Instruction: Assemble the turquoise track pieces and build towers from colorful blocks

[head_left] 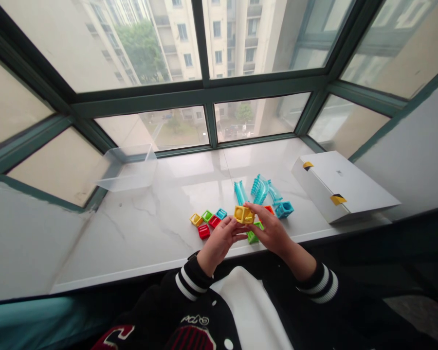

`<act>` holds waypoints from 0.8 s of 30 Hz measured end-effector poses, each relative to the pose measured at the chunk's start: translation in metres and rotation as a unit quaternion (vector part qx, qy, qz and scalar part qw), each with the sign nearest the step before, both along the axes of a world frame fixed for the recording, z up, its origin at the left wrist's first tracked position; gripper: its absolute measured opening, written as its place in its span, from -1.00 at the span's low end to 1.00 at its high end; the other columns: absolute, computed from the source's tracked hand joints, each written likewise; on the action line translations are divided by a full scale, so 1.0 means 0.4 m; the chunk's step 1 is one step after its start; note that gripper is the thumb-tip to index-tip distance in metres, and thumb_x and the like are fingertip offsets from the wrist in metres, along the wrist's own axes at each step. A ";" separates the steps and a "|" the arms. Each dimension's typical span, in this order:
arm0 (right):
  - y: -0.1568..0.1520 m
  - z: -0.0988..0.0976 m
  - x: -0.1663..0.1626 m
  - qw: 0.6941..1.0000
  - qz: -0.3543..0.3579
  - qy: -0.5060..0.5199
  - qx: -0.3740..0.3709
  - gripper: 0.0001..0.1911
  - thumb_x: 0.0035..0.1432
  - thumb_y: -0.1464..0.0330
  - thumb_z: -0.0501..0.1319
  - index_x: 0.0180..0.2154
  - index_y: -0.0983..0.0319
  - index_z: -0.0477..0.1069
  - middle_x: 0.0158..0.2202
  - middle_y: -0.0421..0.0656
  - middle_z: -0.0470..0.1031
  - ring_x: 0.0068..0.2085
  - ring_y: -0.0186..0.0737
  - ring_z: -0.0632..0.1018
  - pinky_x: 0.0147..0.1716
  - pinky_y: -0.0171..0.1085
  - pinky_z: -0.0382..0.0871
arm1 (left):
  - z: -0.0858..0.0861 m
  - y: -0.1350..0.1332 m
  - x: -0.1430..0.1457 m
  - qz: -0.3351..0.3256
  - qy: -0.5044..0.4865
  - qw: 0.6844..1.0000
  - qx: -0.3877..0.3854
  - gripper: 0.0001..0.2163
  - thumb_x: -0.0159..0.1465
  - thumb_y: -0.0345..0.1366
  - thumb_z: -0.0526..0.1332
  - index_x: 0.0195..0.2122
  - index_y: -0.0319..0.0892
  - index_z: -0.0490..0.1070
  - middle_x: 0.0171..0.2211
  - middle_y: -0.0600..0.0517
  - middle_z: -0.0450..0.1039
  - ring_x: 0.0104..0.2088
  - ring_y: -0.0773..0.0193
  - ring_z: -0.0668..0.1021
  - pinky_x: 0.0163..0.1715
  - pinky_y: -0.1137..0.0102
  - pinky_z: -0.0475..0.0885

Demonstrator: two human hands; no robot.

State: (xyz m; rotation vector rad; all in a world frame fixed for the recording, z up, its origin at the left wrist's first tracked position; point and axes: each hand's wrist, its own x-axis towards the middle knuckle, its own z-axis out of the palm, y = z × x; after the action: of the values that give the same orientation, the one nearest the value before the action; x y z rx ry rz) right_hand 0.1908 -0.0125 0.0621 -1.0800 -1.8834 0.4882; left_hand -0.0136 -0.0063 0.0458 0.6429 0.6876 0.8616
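Note:
Between my two hands is a yellow toy block (244,215) with round openings, raised above the white sill. My left hand (224,237) holds it from the lower left, and my right hand (272,228) grips its right side with thumb and fingers. To the left lie small blocks: a yellow one (196,219), a green one (207,216), a blue one (221,214) and two red ones (203,231). A green block (254,234) and an orange piece (269,209) are partly hidden by my right hand. Clear blue track pieces (260,188) and a blue block (284,209) lie beyond it.
A clear plastic bin (127,170) stands at the left near the window. At the right sits a white box (346,184) with yellow-and-black tape tabs. The marble-look sill (149,243) ends at a front edge close to my body, and window frames rise behind it.

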 end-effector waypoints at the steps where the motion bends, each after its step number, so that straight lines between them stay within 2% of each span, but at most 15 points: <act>1: 0.004 0.001 0.010 1.000 -0.009 0.006 -0.008 -0.40 0.39 0.35 0.24 0.40 0.04 0.25 0.28 -0.03 0.51 0.24 0.05 0.57 0.25 0.08 0.51 | -0.006 0.005 0.000 0.003 0.027 0.999 0.020 -0.61 0.33 0.03 0.41 -0.02 -0.17 0.52 -0.06 -0.15 0.65 -0.05 0.09 0.69 -0.04 0.24 0.58; 3: 0.014 0.004 0.034 0.999 -0.034 0.017 -0.015 -0.44 0.38 0.31 0.27 0.36 0.05 0.29 0.24 -0.02 0.54 0.16 0.04 0.62 0.18 0.06 0.56 | -0.019 0.020 -0.002 0.019 0.098 0.993 0.070 -0.61 0.32 0.03 0.42 -0.04 -0.17 0.54 -0.08 -0.14 0.65 -0.04 0.08 0.68 -0.05 0.23 0.58; 5: 0.027 0.009 0.059 0.998 -0.062 0.018 -0.005 -0.50 0.38 0.28 0.28 0.31 0.06 0.34 0.21 -0.02 0.54 0.14 0.04 0.61 0.17 0.05 0.56 | -0.034 0.040 -0.005 0.043 0.194 0.968 0.152 -0.64 0.31 0.01 0.42 -0.06 -0.15 0.55 -0.10 -0.12 0.65 -0.07 0.08 0.67 -0.03 0.19 0.58; 8: 0.045 0.016 0.097 0.996 -0.093 0.005 0.010 -0.55 0.38 0.27 0.28 0.25 0.08 0.41 0.18 0.00 0.52 0.18 0.07 0.56 0.18 0.07 0.55 | -0.054 0.076 -0.009 0.067 0.329 0.891 0.306 -0.76 0.34 -0.11 0.38 -0.05 -0.10 0.56 -0.07 -0.10 0.63 -0.06 0.08 0.66 0.05 0.11 0.56; 11: 0.061 0.013 0.129 0.994 -0.108 -0.013 -0.004 -0.55 0.35 0.31 0.27 0.25 0.07 0.45 0.15 0.00 0.51 0.14 0.08 0.56 0.18 0.11 0.54 | -0.079 0.111 -0.004 0.057 0.393 0.829 0.395 -0.72 0.35 -0.24 0.35 0.08 -0.05 0.52 0.02 -0.09 0.60 0.01 0.06 0.64 0.11 0.05 0.55; 16: 0.093 -0.027 0.161 0.993 -0.085 -0.047 -0.062 -0.52 0.30 0.34 0.28 0.24 0.06 0.46 0.14 -0.03 0.55 0.13 0.07 0.58 0.19 0.13 0.53 | -0.141 0.153 0.028 0.020 0.423 0.793 0.438 -0.56 0.28 -0.32 0.41 0.18 -0.05 0.45 0.11 -0.12 0.55 0.13 -0.02 0.60 0.19 -0.01 0.51; 20: 0.123 -0.059 0.166 0.991 -0.063 -0.061 -0.105 -0.56 0.27 0.35 0.30 0.18 0.10 0.50 0.11 -0.02 0.60 0.08 0.02 0.62 0.15 0.07 0.56 | -0.191 0.167 0.053 0.002 0.440 0.784 0.438 -0.48 0.23 -0.34 0.45 0.21 -0.07 0.40 0.16 -0.16 0.53 0.16 -0.07 0.59 0.24 -0.04 0.47; 24: 0.145 -0.080 0.160 0.987 -0.039 -0.078 -0.133 -0.56 0.22 0.40 0.32 0.14 0.11 0.53 0.08 -0.05 0.62 0.09 -0.01 0.63 0.17 0.05 0.54 | -0.214 0.169 0.065 0.000 0.448 0.783 0.433 -0.42 0.23 -0.34 0.45 0.26 -0.08 0.34 0.17 -0.18 0.53 0.18 -0.08 0.59 0.24 -0.04 0.48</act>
State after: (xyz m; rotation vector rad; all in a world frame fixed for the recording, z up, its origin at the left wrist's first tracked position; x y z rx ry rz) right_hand 0.2547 0.0454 0.0303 -1.3974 -1.9406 0.6386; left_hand 0.0123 0.0613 -0.0399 1.9697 1.1283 0.8245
